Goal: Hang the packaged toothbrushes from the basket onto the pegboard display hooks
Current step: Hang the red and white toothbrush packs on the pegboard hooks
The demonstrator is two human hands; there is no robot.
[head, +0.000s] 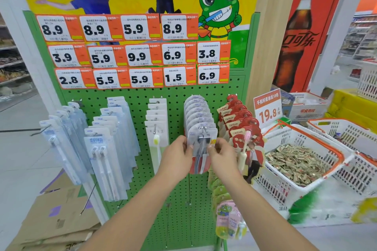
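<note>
- The left hand [177, 154] held the left edge of a grey, round-topped toothbrush pack [201, 142], fingers curled onto its front, so its grip was closed on the pack.
- The right hand [221, 154] pinched the pack's right edge, thumb and fingers tight on the card beside an orange sticker.
- The pack sat between the two grips, upright, its top hole at the tip of a metal hook [204, 129]; whether the hook was already through the hole could not be told.
- It was the nearest of a row of like grey packs on that hook, on the green pegboard [142, 169].
- Left of it hung white packs [156, 126] and, farther left, blue packs [106, 149]; just right hung red packs [242, 126].
- Orange price tags [134, 53] filled the board's far upper part.
- A white basket [285, 179] of small sachets stood at the right, and flattened cardboard [51, 220] lay on the floor at near left.
</note>
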